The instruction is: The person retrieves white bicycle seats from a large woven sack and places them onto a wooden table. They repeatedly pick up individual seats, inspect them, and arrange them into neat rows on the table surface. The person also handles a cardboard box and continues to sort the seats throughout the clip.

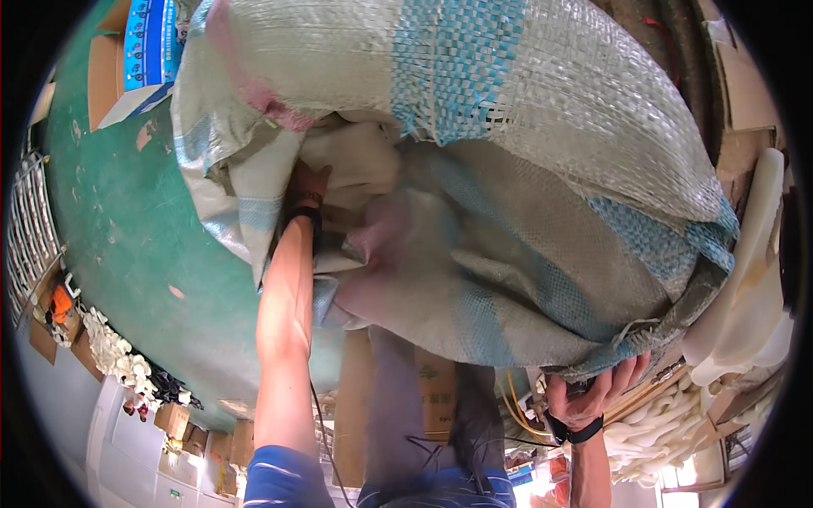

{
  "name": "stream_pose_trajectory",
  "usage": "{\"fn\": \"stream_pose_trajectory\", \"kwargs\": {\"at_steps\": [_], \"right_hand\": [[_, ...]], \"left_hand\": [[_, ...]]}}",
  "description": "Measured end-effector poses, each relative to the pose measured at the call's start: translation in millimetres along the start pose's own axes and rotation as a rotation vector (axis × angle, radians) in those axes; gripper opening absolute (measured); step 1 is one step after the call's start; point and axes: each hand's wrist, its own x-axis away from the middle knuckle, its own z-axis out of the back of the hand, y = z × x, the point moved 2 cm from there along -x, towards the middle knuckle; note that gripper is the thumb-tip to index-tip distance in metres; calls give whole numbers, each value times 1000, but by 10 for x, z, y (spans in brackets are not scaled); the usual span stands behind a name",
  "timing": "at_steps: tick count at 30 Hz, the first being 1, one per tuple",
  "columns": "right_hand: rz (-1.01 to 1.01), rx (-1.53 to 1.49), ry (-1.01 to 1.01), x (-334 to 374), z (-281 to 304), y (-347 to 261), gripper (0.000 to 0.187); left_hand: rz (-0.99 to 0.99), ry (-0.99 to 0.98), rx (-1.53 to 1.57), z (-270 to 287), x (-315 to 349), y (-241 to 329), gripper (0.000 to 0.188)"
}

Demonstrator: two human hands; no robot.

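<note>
A large woven plastic sack [584,93], off-white with blue bands and a pink stripe, fills the upper middle of the head view. Its mouth gapes toward me, and the greyish inner side shows in loose folds. My left hand [311,179] reaches into the shaded opening at the left, thumb partly showing. The other fingers are hidden in shadow, so their grip cannot be made out. At the lower right, my right hand [597,394] is closed on the sack's rough hem, fingers curled along the edge. A dark wristband sits on each wrist.
Green floor [127,220] stretches along the left. An opened cardboard box with blue print [152,46] stands at the upper left. Pale, long plastic pieces [737,288] lie at the right. Beneath the sack are brown cartons [351,398] near my legs. A metal rack [32,237] edges the far left.
</note>
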Motion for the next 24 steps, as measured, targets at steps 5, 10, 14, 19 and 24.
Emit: {"fn": "stream_pose_trajectory", "kwargs": {"at_steps": [5,10,14,19,24], "right_hand": [[-36,65,-21,146,-10,5,81],[-4,91,-45,59,-10,-13,86],[-22,99,-22,135,-30,-52,85],[-19,31,-34,139,-61,16,83],[-78,99,-2,229,-54,-51,88]], "left_hand": [[-38,-60,64,-79,-108,-77,121],[-47,-61,225,-321,92,-120,133],[-114,0,79,-610,145,-38,141],[-131,-32,102,-1209,-170,-899,139],[-102,-3,200,-1052,117,-264,134]]}}
